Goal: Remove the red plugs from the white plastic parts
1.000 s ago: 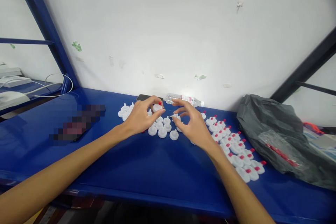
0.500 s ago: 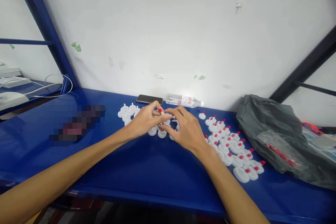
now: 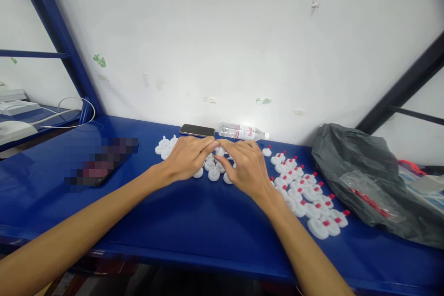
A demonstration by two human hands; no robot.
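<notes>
Over the middle of the blue table point(image 3: 166, 217), my two hands meet at one white plastic nozzle cap point(image 3: 219, 151). My right hand point(image 3: 248, 162) grips it between thumb and fingers. The fingers of my left hand point(image 3: 189, 156) are closed at its other side, hiding its tip and any red piece there. Below my hands stand several loose white nozzle caps point(image 3: 213, 175), spouts up. More white caps point(image 3: 164, 143) sit to the left, partly behind my left hand. To the right lies a group of white caps with red tips point(image 3: 298, 194).
A phone point(image 3: 197, 130) and a clear water bottle point(image 3: 242, 132) lie along the wall. At the right, a dark plastic bag point(image 3: 350, 157) carries a clear bag of small red pieces point(image 3: 373, 203). A blurred dark object point(image 3: 104, 162) lies at left.
My left hand has turned over, its fingers now folded down against the cap. The red tip seen between my fingers is now hidden. The group of red-tipped caps looks the same.
</notes>
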